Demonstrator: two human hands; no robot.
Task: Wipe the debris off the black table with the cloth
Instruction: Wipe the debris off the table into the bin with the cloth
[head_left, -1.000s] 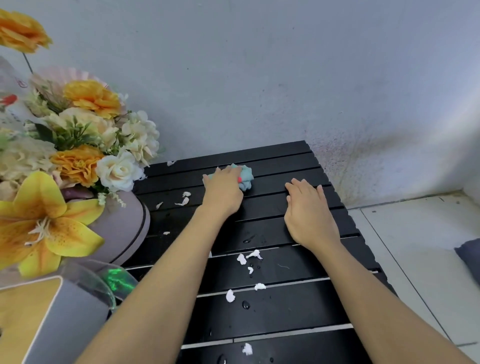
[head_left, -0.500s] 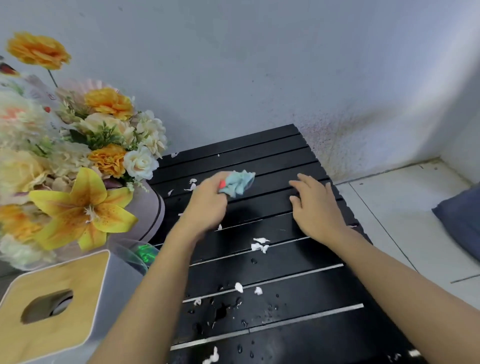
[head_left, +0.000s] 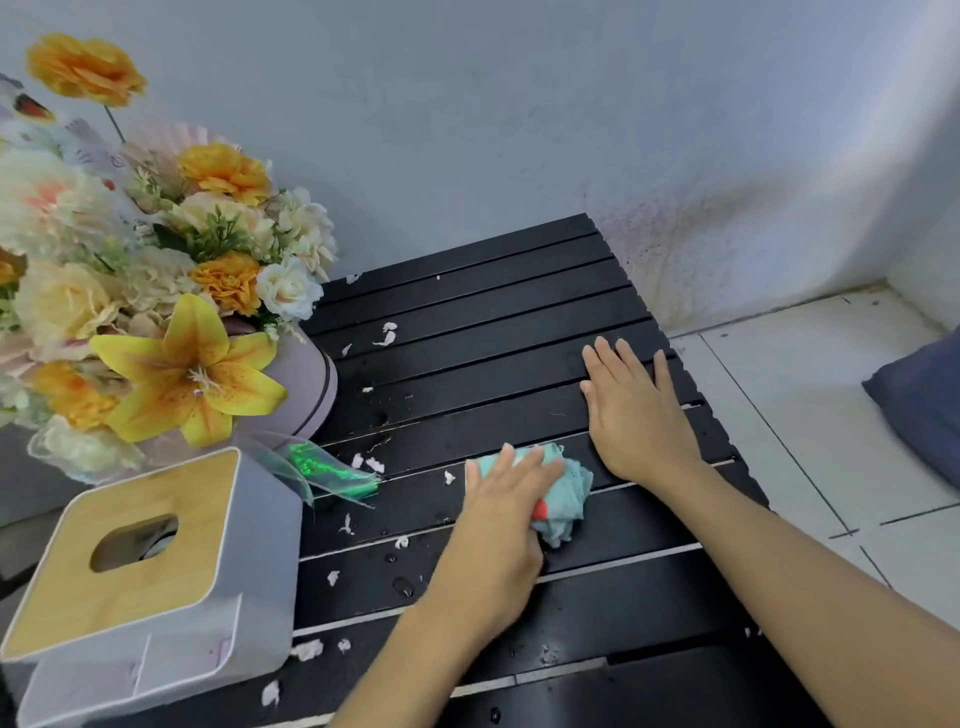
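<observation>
Left grip (head_left: 498, 519) pressing flat-fingered on cloth (head_left: 569, 493); right grip (head_left: 639, 415) lying spread on bench (head_left: 493, 312).
Cloth, sitting right of tissue box (head_left: 145, 571), is looking soft and light, likely bunching; palming its middle seems best.

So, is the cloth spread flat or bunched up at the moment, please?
Bunched up: the light blue cloth is a crumpled wad under the left hand, with folds bulging out past the fingers.
</observation>
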